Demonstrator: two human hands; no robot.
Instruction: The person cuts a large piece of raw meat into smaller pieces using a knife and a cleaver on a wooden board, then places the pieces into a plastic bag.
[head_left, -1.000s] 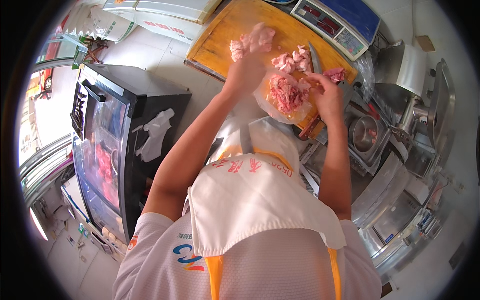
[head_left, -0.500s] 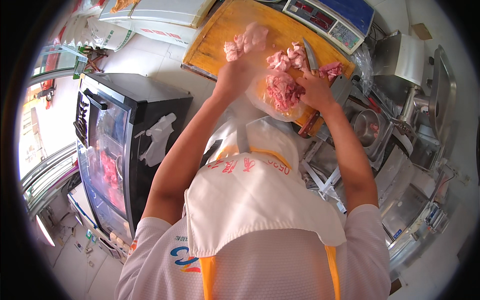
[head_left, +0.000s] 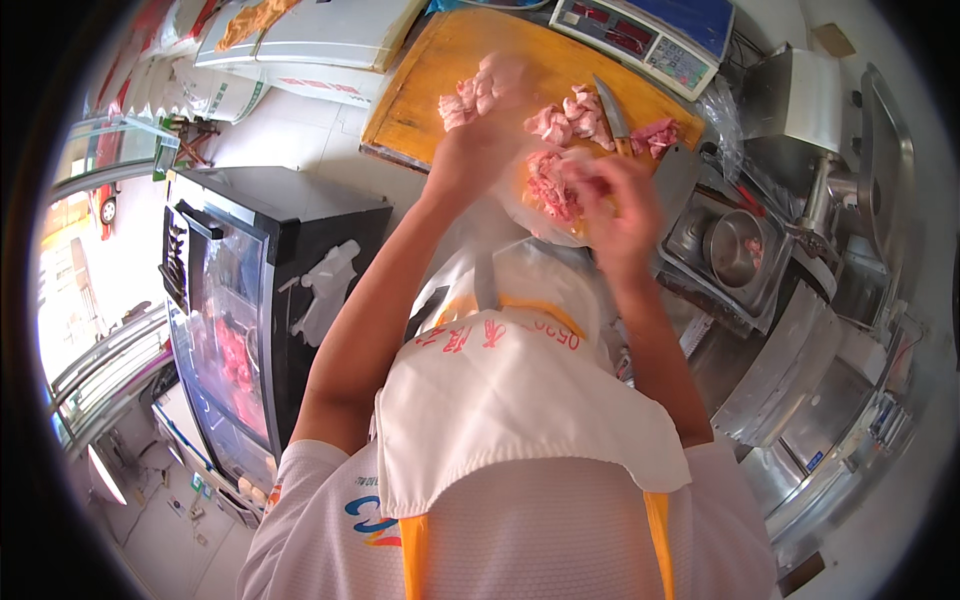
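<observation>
A clear plastic bag (head_left: 530, 218) with a heap of pink meat (head_left: 548, 188) in it lies at the near edge of the wooden cutting board (head_left: 430, 75). My left hand (head_left: 470, 153) is closed at the bag's left edge; haze veils its fingertips. Over the right side of the heap is my right hand (head_left: 628, 210), its fingers curled and smeared by motion, so whether it holds meat cannot be told. Pale meat pieces (head_left: 480, 92) lie beyond my left hand, others (head_left: 570, 118) mid-board. A knife (head_left: 611, 108) rests beside them, near a redder piece (head_left: 655, 137).
A digital scale (head_left: 640, 45) stands behind the board. To the right are a steel meat grinder (head_left: 800, 110) and a round metal pot (head_left: 735, 248) in a tray. A glass-fronted display fridge (head_left: 225, 310) stands at left, with a white chest (head_left: 320, 35) at far left.
My right hand has lifted off the knife handle area and moved nearer, over the bagged meat. My left hand stays by the bag. The view has shifted slightly.
</observation>
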